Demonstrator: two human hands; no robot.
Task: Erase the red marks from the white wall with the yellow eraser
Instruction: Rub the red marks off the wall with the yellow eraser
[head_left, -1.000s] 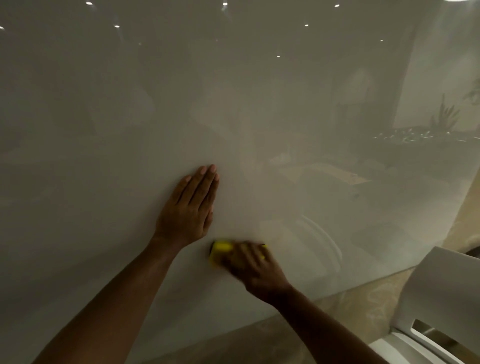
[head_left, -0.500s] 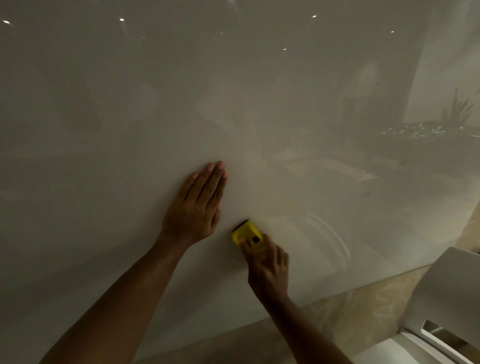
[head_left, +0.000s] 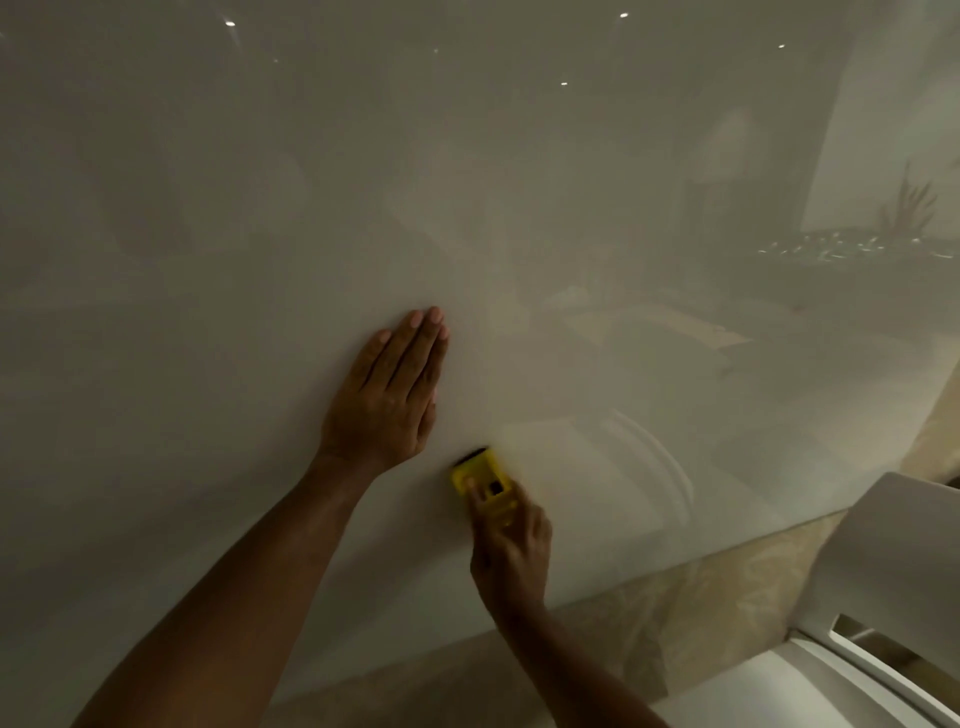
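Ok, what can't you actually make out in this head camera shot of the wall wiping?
- Red marks: none visible on the white wall; the light is dim.
- Wall under the yellow eraser: covered by it and the right hand.
- Left hand: palm hidden, flat on wall.
- White chair: cut off by the frame edge.

Wall (head_left: 519, 182) glossy, smooth, reflective; eraser (head_left: 480, 475) yellow plastic.

Two hands, left hand (head_left: 387, 397) and right hand (head_left: 511, 553), one yellow eraser (head_left: 480, 480), one white chair (head_left: 878, 613).
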